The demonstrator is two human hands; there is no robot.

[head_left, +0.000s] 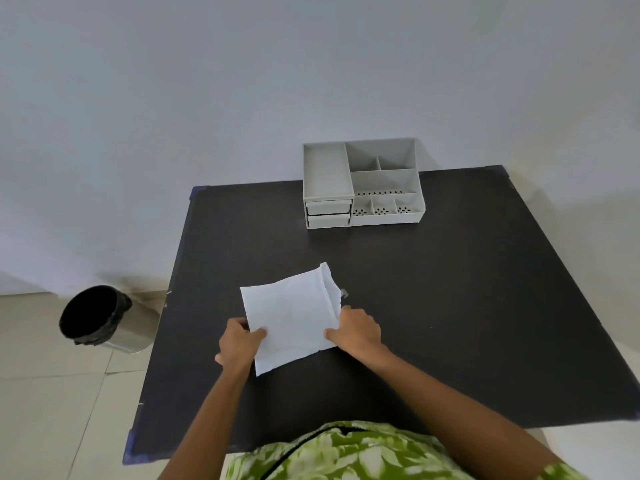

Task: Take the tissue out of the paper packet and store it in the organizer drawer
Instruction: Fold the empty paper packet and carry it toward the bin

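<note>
A white paper packet [289, 315] is held just above the dark table, tilted, with its torn opening toward the far right. My left hand [239, 342] grips its near left edge, thumb on top. My right hand [356, 329] pinches its right edge near the opening. I cannot tell the tissue apart from the packet. The grey organizer [362, 183] stands at the table's far side against the wall, with two drawers [328, 212] stacked at its lower left, both pushed in.
The dark table [450, 306] has blue corner guards. A round bin with a black liner [91, 317] stands on the tiled floor to the left of the table. A small grey scrap [344, 292] lies just beyond the packet.
</note>
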